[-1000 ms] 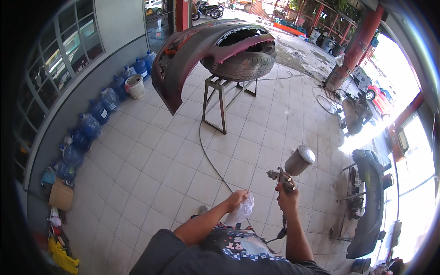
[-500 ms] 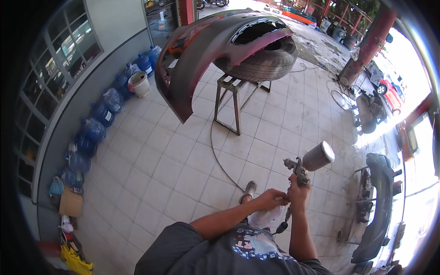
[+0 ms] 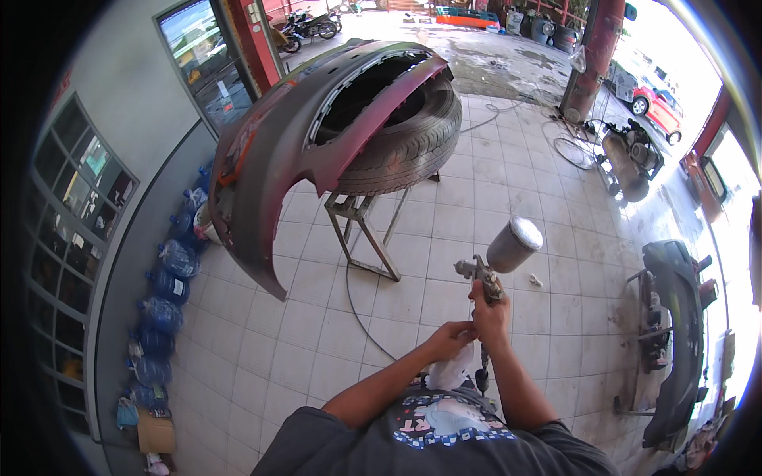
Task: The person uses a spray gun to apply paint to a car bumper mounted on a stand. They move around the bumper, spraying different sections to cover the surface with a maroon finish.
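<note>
Altogether, two grips (image 3: 452,339) (image 3: 491,315) hold one spray gun (image 3: 506,255), one bag (image 3: 451,373).

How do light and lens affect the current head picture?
Head view: daylight washes out areas right of the red pillar; the window grid curves near the dark rim, a fisheye effect; glare whitens the lid of the spray gun's cup; the tire's hollow is in deep shadow; the hands show no obvious blur.
</note>
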Demonstrator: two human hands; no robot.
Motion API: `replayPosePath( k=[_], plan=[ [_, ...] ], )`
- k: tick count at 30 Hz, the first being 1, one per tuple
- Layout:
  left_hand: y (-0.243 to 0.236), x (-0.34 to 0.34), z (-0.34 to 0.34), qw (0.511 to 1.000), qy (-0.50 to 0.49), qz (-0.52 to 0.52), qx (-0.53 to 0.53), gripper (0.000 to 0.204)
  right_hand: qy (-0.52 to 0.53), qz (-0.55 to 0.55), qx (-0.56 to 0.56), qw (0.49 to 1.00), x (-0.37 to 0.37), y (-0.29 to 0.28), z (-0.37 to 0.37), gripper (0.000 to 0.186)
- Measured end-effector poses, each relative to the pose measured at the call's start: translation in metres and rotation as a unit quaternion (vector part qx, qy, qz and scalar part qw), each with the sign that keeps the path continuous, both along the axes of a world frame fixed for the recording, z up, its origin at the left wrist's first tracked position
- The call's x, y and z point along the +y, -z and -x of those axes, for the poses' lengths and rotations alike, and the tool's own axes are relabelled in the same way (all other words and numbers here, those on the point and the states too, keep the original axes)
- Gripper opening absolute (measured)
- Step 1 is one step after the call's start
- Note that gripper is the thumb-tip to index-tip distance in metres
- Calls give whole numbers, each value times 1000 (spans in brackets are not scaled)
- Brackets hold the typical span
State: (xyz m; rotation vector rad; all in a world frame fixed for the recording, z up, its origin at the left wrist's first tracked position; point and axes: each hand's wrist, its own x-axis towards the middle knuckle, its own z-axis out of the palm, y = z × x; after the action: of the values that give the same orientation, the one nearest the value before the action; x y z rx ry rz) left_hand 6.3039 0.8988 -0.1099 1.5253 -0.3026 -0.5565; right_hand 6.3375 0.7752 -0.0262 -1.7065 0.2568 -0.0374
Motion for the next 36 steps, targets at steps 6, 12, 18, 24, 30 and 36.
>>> replayPosePath(
  k=[6, 12, 18, 24, 30, 36],
  plan=[
    [-13, -2, -92, 995, -68, 50, 46, 23, 1, -10, -57, 998, 10, -6, -103, 39],
    [-10, 19, -185, 995, -72, 52, 43, 18, 11, 56, -108, 992, 36, -18, -189, 39],
    [-23, 45, -255, 999, 0, 13, 36, 20, 23, 63, -86, 994, 51, -13, -247, 41],
    [-1, 67, -300, 997, 56, 33, 31, 23, 18, 40, -68, 997, 69, -14, -278, 47],
    [1, 61, -321, 998, 31, 60, -17, 22, 20, -1, -88, 996, 65, -8, -303, 47],
    [3, 42, -343, 997, 35, 65, 0, 28, 8, 15, -89, 996, 44, -11, -327, 48]
  ],
)
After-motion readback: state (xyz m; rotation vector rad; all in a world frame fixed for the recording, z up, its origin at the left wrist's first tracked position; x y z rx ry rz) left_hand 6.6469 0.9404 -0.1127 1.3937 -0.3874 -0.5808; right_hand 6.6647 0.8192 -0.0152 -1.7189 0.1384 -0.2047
